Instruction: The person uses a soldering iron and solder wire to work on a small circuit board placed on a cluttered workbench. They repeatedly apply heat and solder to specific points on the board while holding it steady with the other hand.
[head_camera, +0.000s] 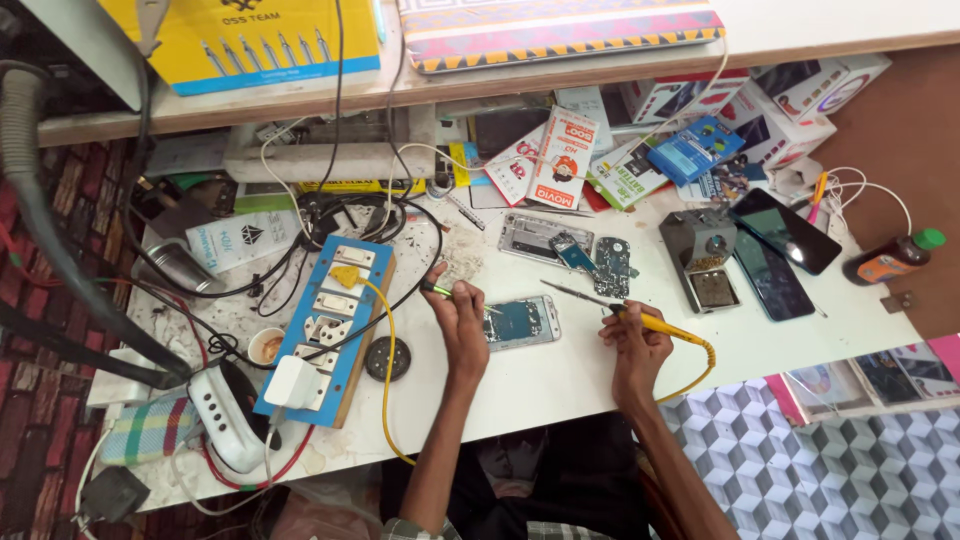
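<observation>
Near the white worktop's (800, 340) front edge, the right hand (636, 340) is gripping a yellow-handled soldering iron (640, 318), its tip pointing left toward the opened silver phone (520, 322); the left hand (458, 318) is pinching green-handled tweezers (445, 291) just beside it.

An opened phone (520, 322) lies flat near the front edge of the white worktable (800, 345), with its blue and silver inner parts facing up. A soldering iron (630, 315) with yellow handle and yellow cable lies low over the table, its thin metal tip pointing left toward the phone. A small green-handled tool (447, 291) is tilted just above the phone's left end.
</observation>
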